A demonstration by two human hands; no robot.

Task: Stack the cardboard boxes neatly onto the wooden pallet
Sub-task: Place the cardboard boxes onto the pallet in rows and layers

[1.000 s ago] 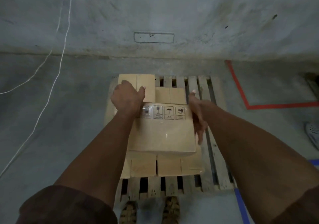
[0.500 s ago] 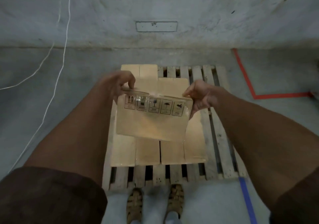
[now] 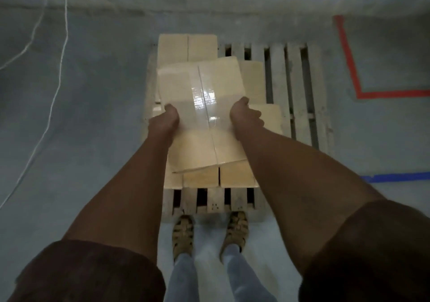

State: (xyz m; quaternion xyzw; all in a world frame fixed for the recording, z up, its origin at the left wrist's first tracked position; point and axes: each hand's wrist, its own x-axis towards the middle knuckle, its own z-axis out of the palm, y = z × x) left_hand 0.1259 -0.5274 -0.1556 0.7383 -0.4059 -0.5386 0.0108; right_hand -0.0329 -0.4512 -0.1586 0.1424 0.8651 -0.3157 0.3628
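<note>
Pallet, hands turned box flat

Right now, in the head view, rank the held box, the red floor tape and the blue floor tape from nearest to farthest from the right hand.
1. Held box: gripped by the right hand, at its right edge.
2. Blue floor tape: on the floor, lower right.
3. Red floor tape: on the floor, upper right; close to the blue tape's range, so this order is tentative.

I note a white cable trailing across the grey concrete floor at left. Red tape and blue tape mark the floor at right. Sandals, apparently woven, stand below.
</note>
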